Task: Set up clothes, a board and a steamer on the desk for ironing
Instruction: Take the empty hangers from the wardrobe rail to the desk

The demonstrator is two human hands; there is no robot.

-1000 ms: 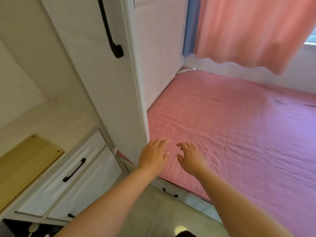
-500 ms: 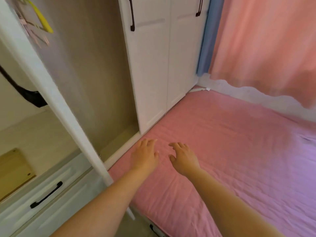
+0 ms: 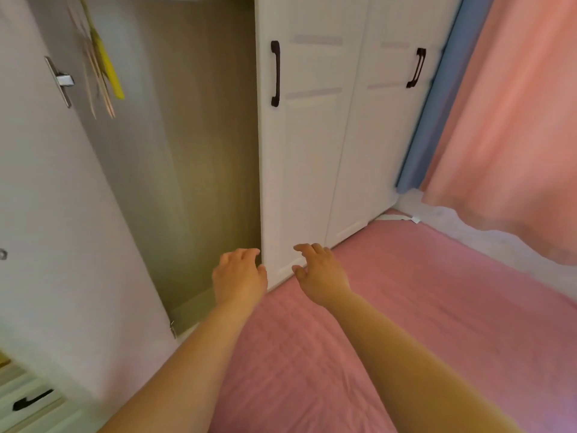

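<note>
Hangers (image 3: 106, 70) in open wardrobe (image 3: 199, 151), two empty hands: left hand (image 3: 239, 276), right hand (image 3: 321, 271)

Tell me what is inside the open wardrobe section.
Inside the open wardrobe section, only bare wood-grain panels and a pale floor ledge show. A yellow hanger and thin pale ones hang at the upper left. The open door hides the left part.

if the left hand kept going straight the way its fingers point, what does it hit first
Probably the leading edge of the closed white wardrobe door, or just left of it the open compartment's back panel. The left hand points up and forward with its fingertips right at that edge; depth is unclear.
</note>
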